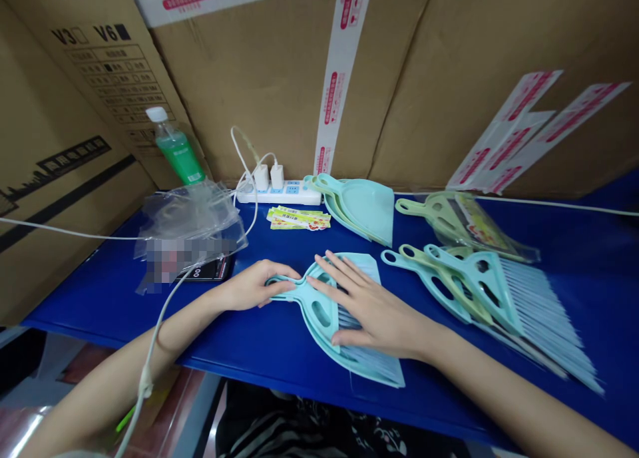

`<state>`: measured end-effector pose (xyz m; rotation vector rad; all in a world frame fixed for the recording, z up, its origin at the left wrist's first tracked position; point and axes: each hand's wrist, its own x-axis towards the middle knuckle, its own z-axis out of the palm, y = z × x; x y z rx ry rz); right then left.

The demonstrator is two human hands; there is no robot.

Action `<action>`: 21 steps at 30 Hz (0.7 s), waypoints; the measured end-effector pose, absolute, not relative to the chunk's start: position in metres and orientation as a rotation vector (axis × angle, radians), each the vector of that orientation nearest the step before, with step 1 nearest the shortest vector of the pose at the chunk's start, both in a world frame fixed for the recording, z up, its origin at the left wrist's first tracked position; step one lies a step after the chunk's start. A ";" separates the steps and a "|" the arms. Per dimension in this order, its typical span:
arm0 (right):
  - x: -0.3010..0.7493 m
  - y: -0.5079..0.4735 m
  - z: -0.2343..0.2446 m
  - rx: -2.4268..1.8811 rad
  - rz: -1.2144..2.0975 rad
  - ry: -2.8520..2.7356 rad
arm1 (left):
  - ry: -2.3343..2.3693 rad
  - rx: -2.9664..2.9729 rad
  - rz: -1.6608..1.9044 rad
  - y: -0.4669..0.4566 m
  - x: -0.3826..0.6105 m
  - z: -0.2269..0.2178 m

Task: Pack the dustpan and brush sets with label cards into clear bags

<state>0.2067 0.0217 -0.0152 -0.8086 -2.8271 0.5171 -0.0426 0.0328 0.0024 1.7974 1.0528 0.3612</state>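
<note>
Before me on the blue table lies a light-blue dustpan (319, 341) with a matching hand brush (327, 291) laid on top of it. My left hand (254, 285) pinches the two handles together at their left end. Across the brush, my right hand (372, 308) lies flat with fingers spread, pressing over the head and bristles, part of which it hides. To the right sit several loose brushes (492, 291), light blue and green, overlapping with bristles pointing right. Behind the held set is a stack of dustpans (367, 208), the top one light blue.
A bagged green set (449, 215) lies at the back right. Printed cards (299, 218) rest before a power strip (294, 193) with white chargers. Clear plastic bags (192, 218) partly cover a phone (212, 269). Behind stand a green bottle (180, 152) and cardboard boxes (279, 78). A white cable (160, 325) crosses my left forearm.
</note>
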 end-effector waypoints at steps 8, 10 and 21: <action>0.211 0.020 -0.012 -0.859 0.517 -2.822 | 0.996 1.898 0.345 0.034 -0.046 0.007; 0.212 0.019 -0.010 -0.893 0.536 -2.831 | 0.980 1.943 0.337 0.034 -0.047 0.009; 0.227 0.020 0.001 -0.995 0.496 -2.845 | 1.011 2.082 0.316 0.037 -0.052 0.018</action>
